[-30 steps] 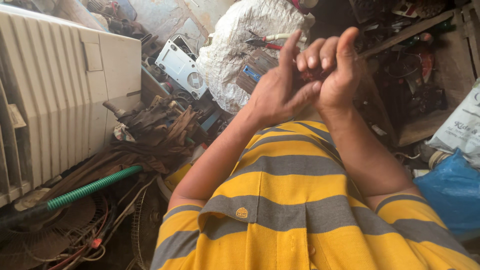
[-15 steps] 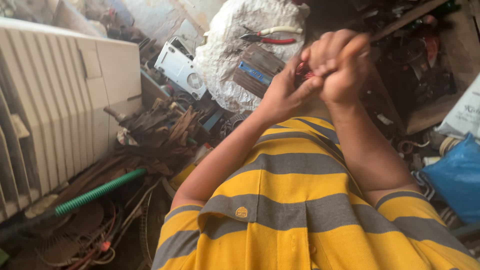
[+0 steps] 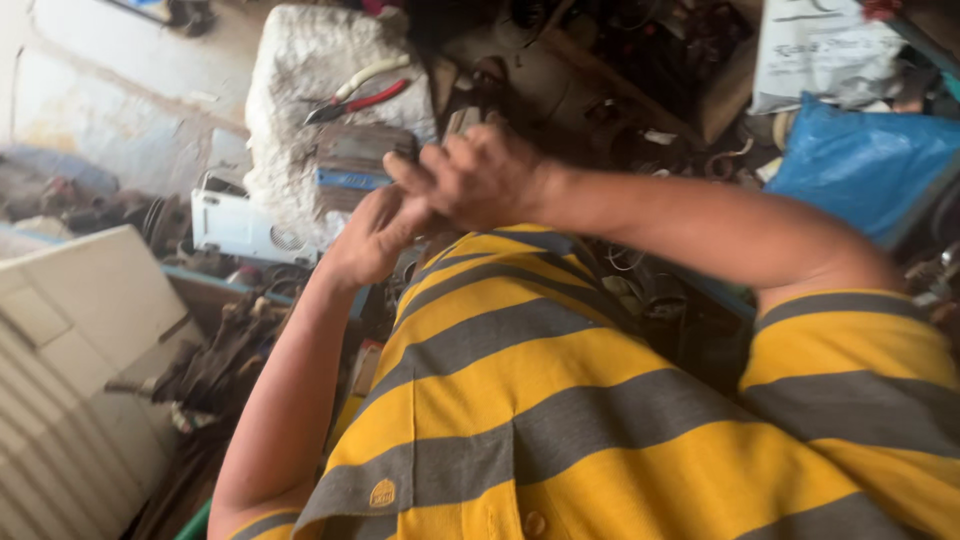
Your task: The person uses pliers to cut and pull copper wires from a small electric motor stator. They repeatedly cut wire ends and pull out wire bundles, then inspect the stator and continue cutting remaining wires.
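Note:
My two hands meet in front of my chest, above my yellow and grey striped shirt (image 3: 560, 400). My right hand (image 3: 480, 180) is curled into a loose fist, its fingers closed over the fingertips of my left hand (image 3: 372, 238). The left hand's fingers are hidden under the right, and I see no object in either hand. Just behind the hands are a white lumpy block (image 3: 300, 70) and a small dark box with a blue label (image 3: 355, 165). Red-handled pliers (image 3: 355, 100) lie on top of the block.
A white ribbed appliance casing (image 3: 70, 400) fills the lower left. Dark scrap metal and wires (image 3: 220, 350) are piled beside it, next to a small white device (image 3: 235, 225). A blue plastic bag (image 3: 860, 160) and a white sack (image 3: 820, 50) sit at the upper right.
My hands went from pressed together with fingers stretched up to curled, the right closing over the left. The view swung right and tilted, so the casing moved to the lower left.

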`<action>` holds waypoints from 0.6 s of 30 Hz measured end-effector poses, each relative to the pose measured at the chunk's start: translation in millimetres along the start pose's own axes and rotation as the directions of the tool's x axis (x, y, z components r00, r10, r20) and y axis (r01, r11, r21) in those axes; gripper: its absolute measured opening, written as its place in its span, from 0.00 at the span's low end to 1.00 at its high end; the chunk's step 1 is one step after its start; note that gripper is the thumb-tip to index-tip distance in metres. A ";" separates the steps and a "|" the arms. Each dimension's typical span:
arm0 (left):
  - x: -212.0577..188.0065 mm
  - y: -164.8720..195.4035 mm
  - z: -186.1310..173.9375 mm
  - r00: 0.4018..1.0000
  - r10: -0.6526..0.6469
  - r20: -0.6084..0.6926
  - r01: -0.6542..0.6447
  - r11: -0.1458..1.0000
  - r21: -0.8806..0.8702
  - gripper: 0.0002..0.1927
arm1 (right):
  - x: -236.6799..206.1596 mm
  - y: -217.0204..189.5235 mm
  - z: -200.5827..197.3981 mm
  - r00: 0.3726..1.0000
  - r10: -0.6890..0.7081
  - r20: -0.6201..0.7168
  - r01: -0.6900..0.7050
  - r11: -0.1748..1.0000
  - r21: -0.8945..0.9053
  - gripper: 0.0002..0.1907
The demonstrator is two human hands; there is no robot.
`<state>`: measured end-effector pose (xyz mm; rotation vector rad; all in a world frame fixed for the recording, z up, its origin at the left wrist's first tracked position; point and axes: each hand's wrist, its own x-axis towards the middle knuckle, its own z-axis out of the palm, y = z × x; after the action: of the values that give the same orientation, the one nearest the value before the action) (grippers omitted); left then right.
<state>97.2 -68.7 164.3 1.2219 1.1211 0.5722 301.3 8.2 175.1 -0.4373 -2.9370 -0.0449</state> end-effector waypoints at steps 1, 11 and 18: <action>4.3 -5.6 5.6 0.995 0.039 -0.092 -0.024 0.987 0.158 0.23 | -2.5 -5.7 6.8 0.996 0.041 0.083 -0.039 0.999 -0.030 0.18; 36.4 -45.4 56.5 0.900 0.153 -0.408 0.087 0.855 0.512 0.32 | -40.3 -28.1 54.0 0.922 0.277 0.271 -0.308 0.948 0.076 0.09; 121.9 -7.7 81.7 0.966 0.035 -0.258 0.079 0.905 0.418 0.53 | -128.3 23.2 55.7 0.530 0.699 0.480 -0.846 0.476 0.241 0.24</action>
<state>216.5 -3.5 108.7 1.5367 1.5385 0.4922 419.8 -3.3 98.0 -1.8035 -2.5276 0.8927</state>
